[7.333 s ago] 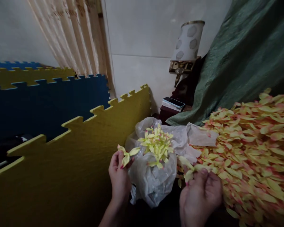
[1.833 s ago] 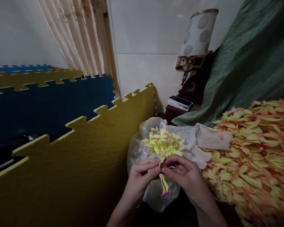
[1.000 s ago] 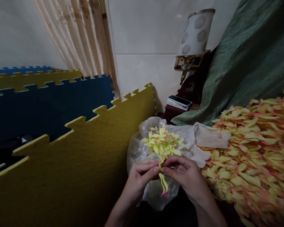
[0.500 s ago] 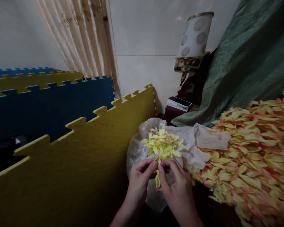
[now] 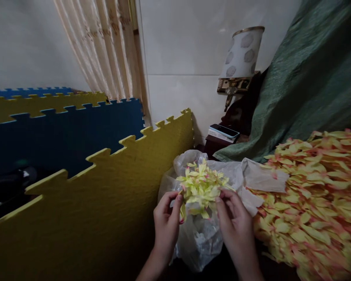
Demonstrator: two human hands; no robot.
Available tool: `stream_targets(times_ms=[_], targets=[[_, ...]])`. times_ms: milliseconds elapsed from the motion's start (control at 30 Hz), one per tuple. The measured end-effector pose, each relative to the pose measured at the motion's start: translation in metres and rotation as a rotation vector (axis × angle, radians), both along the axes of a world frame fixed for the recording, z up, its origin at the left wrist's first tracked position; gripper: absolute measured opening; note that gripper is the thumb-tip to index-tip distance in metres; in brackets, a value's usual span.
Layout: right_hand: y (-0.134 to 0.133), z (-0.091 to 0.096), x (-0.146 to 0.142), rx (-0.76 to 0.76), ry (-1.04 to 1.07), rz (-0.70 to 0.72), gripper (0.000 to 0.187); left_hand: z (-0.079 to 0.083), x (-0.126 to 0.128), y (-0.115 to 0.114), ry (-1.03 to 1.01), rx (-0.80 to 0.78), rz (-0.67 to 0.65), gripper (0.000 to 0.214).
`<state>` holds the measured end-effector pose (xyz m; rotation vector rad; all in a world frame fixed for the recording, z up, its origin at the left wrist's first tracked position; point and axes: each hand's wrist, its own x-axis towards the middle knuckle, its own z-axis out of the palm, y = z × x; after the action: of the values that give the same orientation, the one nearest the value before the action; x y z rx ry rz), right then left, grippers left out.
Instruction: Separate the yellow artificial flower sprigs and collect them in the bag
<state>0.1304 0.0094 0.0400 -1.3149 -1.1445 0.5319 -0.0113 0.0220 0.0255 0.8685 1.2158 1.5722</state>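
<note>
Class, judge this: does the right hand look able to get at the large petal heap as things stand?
Probably yes: the right hand is beside the large petal heap, and the pale sheet lies only at the heap's left edge, leaving most petals uncovered.

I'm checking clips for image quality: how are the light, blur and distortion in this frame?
Head view: dim overall, with the near yellow mat falling into deep shadow at its base; head view: the lamp and curtain lean, probably wide-angle distortion; head view: the petal heap looks soft toward the lower right corner, while the left hand and right hand are fairly clear.
</note>
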Motion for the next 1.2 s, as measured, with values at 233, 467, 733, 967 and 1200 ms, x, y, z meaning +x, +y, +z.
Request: stream_targets(times_ms=[233, 467, 733, 967, 1200], targets=[[0.035, -0.002, 0.008, 0.021, 0.213, -0.072, 0.024, -0.001, -0.001, 0.012, -0.537, -0.107, -0.076, 0.033], [0.076, 0.019, 0.006, 0.152, 0.048, -0.119, 0.024, -0.001, -0.008, 0.016, -0.780, -0.207, 0.079, 0.011], [0.075, 0.038, 0.014, 0.300, -0.578, -0.097, 0.021, -0.016, -0.015, 0.018, -0.490, -0.099, 0.139, 0.022], [0.015, 0.011, -0.029, -0.004, -0.145, 0.454, 0.008, -0.006, -0.007, 0.002, -0.263, -0.028, -0.195, 0.028], [0.014, -0.005, -0.013, -0.096, 0.113, 0.438, 0.003, 0.002, -0.007, -0.009, -0.155, -0.057, -0.376, 0.025]])
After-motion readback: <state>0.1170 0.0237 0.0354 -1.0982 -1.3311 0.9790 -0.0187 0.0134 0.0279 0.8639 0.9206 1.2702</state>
